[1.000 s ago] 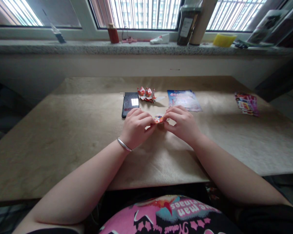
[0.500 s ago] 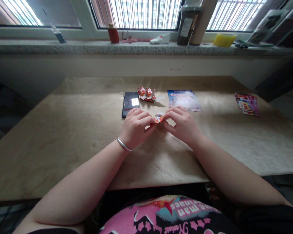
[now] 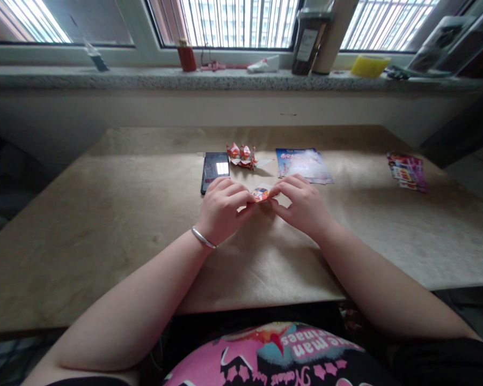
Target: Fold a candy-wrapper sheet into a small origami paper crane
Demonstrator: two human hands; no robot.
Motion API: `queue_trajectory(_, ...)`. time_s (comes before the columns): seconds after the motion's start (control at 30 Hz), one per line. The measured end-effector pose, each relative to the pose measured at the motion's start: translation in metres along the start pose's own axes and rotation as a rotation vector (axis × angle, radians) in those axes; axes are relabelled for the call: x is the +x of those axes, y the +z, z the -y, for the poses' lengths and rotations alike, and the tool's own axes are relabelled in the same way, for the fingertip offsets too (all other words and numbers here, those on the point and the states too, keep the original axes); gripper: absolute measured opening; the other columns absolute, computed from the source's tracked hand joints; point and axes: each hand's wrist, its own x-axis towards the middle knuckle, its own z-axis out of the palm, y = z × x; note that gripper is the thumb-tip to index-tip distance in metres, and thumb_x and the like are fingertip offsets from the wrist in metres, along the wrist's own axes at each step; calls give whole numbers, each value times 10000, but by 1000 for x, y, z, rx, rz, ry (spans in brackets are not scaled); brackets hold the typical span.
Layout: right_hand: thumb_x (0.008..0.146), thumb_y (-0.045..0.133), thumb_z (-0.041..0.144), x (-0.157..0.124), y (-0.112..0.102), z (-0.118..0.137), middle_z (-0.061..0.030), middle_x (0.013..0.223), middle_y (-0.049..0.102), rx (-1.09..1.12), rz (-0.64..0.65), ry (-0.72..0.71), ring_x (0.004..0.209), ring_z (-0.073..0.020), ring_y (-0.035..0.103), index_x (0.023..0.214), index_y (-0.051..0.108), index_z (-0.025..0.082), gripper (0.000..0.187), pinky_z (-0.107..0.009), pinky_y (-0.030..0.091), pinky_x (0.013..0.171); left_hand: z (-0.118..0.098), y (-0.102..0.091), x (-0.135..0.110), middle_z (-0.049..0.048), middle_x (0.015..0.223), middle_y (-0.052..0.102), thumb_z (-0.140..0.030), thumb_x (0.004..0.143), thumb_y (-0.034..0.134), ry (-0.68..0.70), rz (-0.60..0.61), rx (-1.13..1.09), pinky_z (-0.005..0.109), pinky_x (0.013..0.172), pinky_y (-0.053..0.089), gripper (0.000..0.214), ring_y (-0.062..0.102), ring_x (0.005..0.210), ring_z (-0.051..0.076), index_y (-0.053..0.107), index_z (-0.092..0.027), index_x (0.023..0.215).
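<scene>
Across the desk (image 3: 124,214), mid-frame, my left hand (image 3: 225,202) has edged barely left; it and my right hand (image 3: 301,205) keep a tight pinching grip on printed paper (image 3: 261,194).

The lone head view looks forward and down from above the printed shirt (image 3: 282,356) — fairly near the left hand (image 3: 224,206) and right hand (image 3: 300,203) — spanning the tabletop (image 3: 124,230) up to the barred windows (image 3: 241,24).
</scene>
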Motion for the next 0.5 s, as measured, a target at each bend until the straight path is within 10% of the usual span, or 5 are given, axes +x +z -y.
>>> queue_trajectory(0.5, 802, 564, 184, 0, 0, 0, -34, 788, 644, -1, -11, 2, 816, -195, 539, 734, 620, 222, 96, -330, 462, 770, 3, 1, -1, 11, 772, 643, -309, 835, 587, -46, 73, -6, 295, 746, 418, 148, 544, 730, 150, 628, -197, 747)
